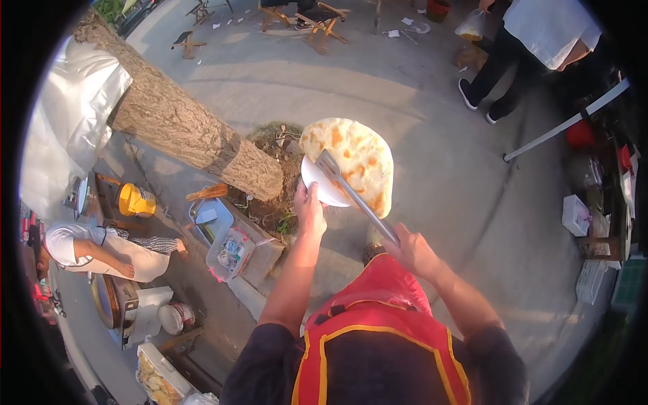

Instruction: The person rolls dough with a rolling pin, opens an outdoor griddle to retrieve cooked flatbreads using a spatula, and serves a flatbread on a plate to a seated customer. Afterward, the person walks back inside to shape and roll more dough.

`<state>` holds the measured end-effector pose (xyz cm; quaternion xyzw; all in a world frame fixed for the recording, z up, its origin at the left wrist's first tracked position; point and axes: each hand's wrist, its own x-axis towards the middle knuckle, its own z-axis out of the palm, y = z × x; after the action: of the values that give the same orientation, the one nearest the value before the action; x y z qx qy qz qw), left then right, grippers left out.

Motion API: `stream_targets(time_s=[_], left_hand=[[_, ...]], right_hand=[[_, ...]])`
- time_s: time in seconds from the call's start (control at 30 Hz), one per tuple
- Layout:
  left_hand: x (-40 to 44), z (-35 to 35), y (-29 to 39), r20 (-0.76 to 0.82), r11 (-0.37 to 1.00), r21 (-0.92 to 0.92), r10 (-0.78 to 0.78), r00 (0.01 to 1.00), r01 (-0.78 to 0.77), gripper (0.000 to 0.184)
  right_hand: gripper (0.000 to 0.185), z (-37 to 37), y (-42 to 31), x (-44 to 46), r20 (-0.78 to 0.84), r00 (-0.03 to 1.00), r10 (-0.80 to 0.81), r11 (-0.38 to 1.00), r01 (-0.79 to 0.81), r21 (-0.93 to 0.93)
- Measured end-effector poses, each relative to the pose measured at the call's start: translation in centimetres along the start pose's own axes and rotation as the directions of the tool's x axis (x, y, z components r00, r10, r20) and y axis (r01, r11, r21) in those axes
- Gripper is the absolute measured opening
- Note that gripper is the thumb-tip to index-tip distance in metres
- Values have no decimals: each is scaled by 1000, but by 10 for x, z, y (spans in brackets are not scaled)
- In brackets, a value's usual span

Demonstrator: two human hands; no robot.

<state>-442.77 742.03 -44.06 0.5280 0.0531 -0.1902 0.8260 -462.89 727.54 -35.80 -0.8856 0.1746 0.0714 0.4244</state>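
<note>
My left hand (310, 210) grips the lower left edge of a white plate (314, 177). A large round flatbread (364, 158), pale with golden-brown patches, lies over the plate and reaches well past its far and right edges. My right hand (413, 251) is closed around the handle end of long metal tongs (364, 206). The flat slotted tip of the tongs rests at the flatbread's left side, above the plate. Whether the tongs pinch the bread cannot be made out. Both hands are in front of my red apron (378, 304).
A tree trunk (182, 138) leans in from the left. Beside it are a blue bin (210, 219), a clear tub (231, 253) and a yellow bucket (137, 200). One person (108, 253) sits at left; another (520, 61) stands far right near a white pole (567, 121).
</note>
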Motion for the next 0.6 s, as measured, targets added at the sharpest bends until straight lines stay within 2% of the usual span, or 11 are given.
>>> stream_targets(time_s=[0.13,0.27,0.37,0.47,0.6], left_hand=[[68,77,20,-107,995,-86,-55,993,46,33],[135,145,45,-70,997,-72,-13,997,8,36],[176,185,59,-29,994,-111,-17,999,14,37],[239,220,69,-13,998,-50,-34,999,33,36],[305,278,105,34,988,-143,-47,998,51,35]], right_hand=[[37,-95,-9,70,85,996,37,994,-46,101],[34,-180,-21,131,157,982,102,974,-130,183],[32,-209,-20,175,103,988,116,989,-125,83],[26,-231,-12,228,-152,979,-137,980,112,-165],[26,-282,-22,301,-176,980,-88,936,21,-351]])
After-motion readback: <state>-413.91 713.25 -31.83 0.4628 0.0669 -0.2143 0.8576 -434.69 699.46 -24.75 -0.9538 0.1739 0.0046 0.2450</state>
